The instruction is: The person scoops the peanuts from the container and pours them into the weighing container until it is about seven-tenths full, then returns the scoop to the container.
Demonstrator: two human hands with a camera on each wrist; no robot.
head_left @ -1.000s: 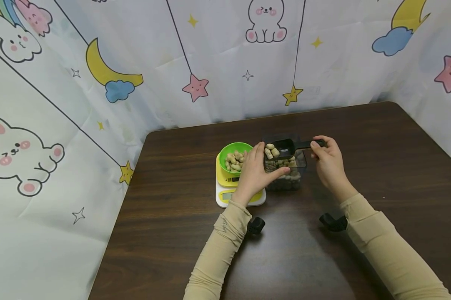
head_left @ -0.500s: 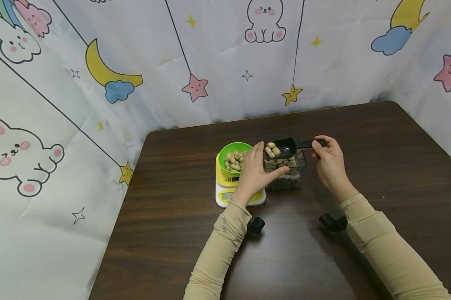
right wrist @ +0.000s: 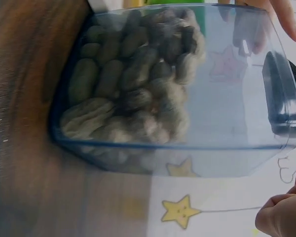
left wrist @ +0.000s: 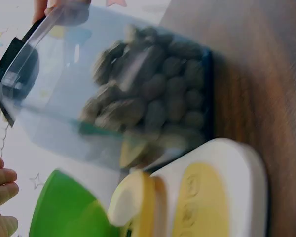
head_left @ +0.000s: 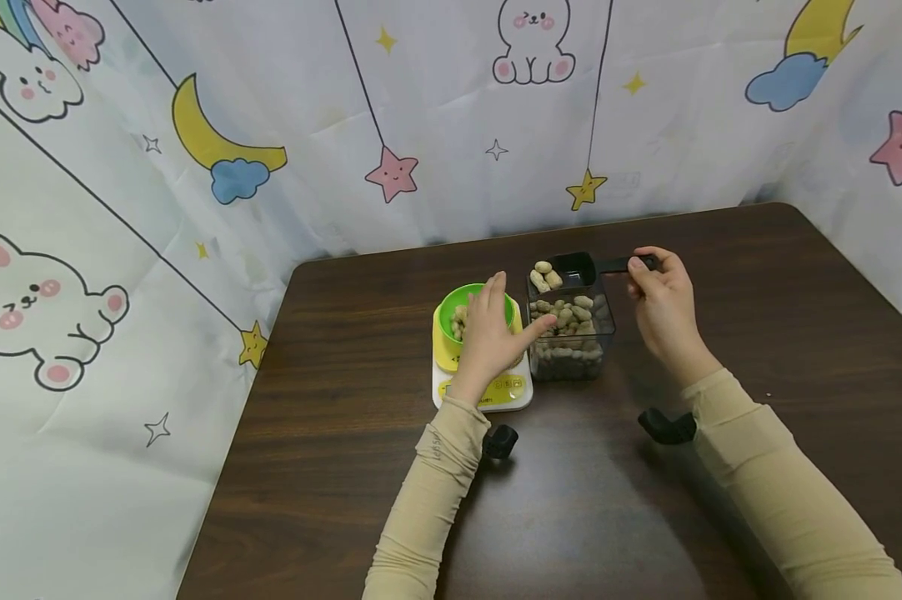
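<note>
My right hand point(head_left: 664, 312) pinches the handle of a black scoop point(head_left: 577, 271) that holds a few unshelled peanuts point(head_left: 544, 277). The scoop is over the back part of a clear plastic container point(head_left: 568, 337), which is partly filled with peanuts point(right wrist: 133, 84). My left hand point(head_left: 488, 337) has its fingers extended and thumb spread. In the head view it covers part of a green bowl point(head_left: 458, 297); whether it touches the bowl I cannot tell. Peanuts point(head_left: 458, 321) show inside that bowl, which sits on a yellow and white kitchen scale point(head_left: 507, 396). The scale's display is mostly hidden by my left wrist.
The scale and the container stand side by side on a dark brown wooden table point(head_left: 331, 433). Behind it hangs a white curtain point(head_left: 451, 108) printed with stars, moons and bears. Black wrist devices point(head_left: 667, 427) stick out beside both sleeves.
My left hand has shifted left, from the container's edge to the bowl. My right hand has moved the scoop toward the back, uncovering more of the peanuts in the container.
</note>
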